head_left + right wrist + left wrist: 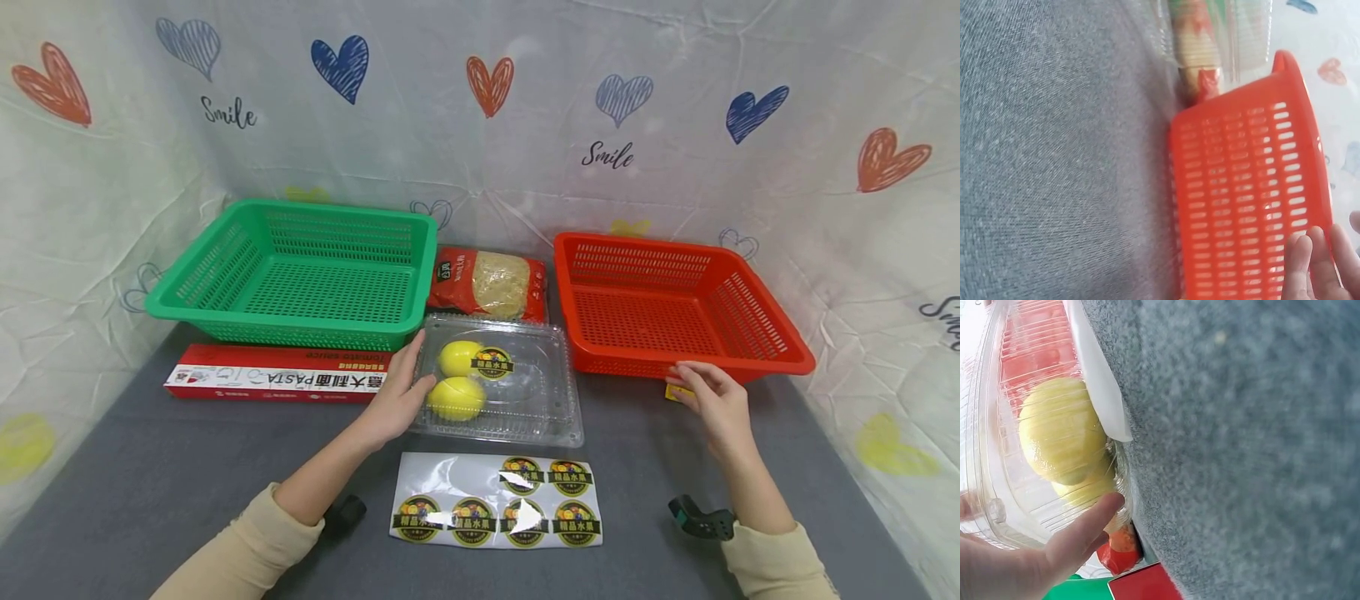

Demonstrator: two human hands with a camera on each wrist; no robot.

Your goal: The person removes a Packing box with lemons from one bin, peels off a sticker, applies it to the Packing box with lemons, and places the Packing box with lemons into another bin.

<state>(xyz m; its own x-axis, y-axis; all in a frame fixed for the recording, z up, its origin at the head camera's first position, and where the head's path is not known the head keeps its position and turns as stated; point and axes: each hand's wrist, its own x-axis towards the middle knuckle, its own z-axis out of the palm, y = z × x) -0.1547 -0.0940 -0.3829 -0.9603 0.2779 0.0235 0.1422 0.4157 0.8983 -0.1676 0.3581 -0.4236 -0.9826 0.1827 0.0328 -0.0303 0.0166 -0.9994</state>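
Note:
A clear plastic clamshell box (528, 412) holds two yellow round fruits (456, 398), also visible in the left wrist view. On its lid sits a round black-and-gold label (492, 363). My left hand (393, 404) touches the box's left side, its fingers and thumb extended. Over by the red basket (682, 367), my right hand (720, 408) hovers at the front rim with loosely bent fingers; nothing shows in it. A sheet of matching labels (495, 502) lies in front of the box, its upper left part bare.
A green basket (300, 327) stands at the back left, with a red pasta box (277, 375) before it. Between the baskets lies a red bag of pasta (498, 283). A small yellow item (677, 392) is partly hidden behind my right hand, below the red basket.

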